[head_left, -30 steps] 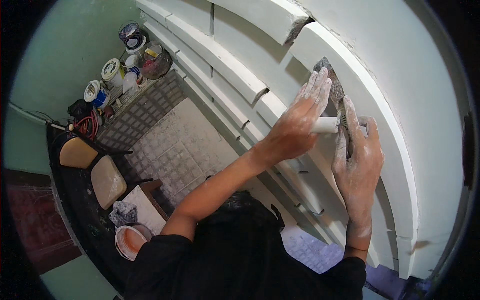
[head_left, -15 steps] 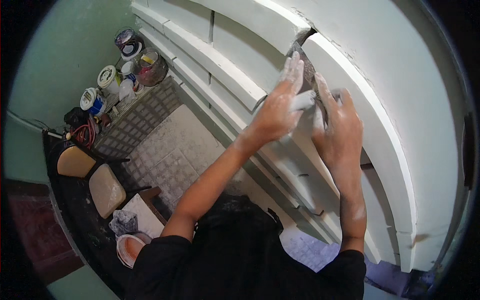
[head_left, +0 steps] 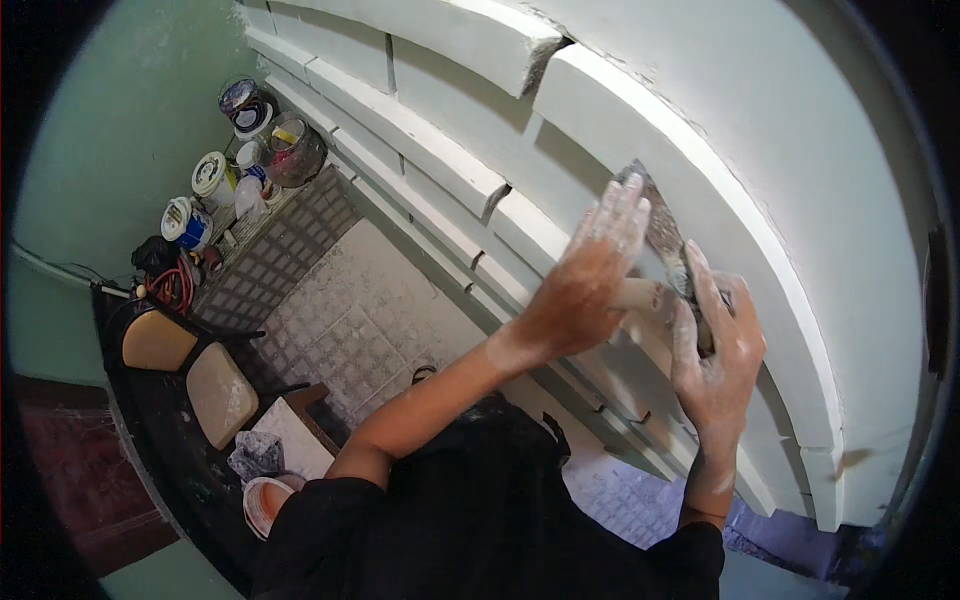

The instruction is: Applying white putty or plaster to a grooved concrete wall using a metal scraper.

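My left hand (head_left: 585, 285) has its fingers stretched over the blade of a plaster-smeared putty knife (head_left: 660, 220), with a pale cylinder (head_left: 640, 295) held near the thumb. My right hand (head_left: 722, 350) grips the knife's handle, fingers closed round it. The blade lies along the inner edge of a curved white moulding (head_left: 760, 260), its tip just beyond my left fingertips. Another moulding piece (head_left: 470, 35) ends at a ragged dark gap higher up.
Paint buckets (head_left: 185, 222) and a glass bowl (head_left: 290, 150) crowd a grille-fronted ledge (head_left: 270, 245) at left. Below are chairs (head_left: 220, 395), a rag (head_left: 255, 455), an orange-lined bucket (head_left: 270, 505) and a tiled floor (head_left: 350, 340). Several stepped white bands (head_left: 420, 140) run across the surface.
Both hands and the knife first shifted up and left toward the gap, then came back down and right along the moulding. The view has shifted slightly.
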A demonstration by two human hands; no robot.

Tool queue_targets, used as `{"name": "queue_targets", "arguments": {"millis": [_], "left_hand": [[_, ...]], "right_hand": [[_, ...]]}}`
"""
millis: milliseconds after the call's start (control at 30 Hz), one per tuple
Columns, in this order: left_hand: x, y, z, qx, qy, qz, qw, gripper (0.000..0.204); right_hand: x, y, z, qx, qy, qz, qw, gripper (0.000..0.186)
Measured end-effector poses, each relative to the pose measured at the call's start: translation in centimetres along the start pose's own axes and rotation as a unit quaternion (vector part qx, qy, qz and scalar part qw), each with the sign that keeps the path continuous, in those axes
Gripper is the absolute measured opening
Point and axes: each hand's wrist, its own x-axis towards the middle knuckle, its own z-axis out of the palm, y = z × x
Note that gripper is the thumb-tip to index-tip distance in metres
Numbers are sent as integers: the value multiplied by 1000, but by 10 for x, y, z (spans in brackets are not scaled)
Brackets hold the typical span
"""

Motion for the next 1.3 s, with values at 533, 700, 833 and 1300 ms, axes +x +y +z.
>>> {"name": "queue_targets", "arguments": {"millis": [533, 700, 833, 1300], "left_hand": [[22, 27, 18, -11, -29, 12, 999, 83], [26, 16, 9, -7, -11, 5, 1000, 80], [30, 6, -5, 7, -16, 2, 1000, 80], [40, -48, -59, 38, 1, 21, 999, 87]], "right_hand": [[-9, 12, -20, -56, 10, 46, 997, 49], [2, 9, -12, -59, 14, 11, 998, 50], [17, 1, -1, -51, 8, 15, 999, 52], [61, -35, 39, -51, 10, -2, 999, 56]]}}
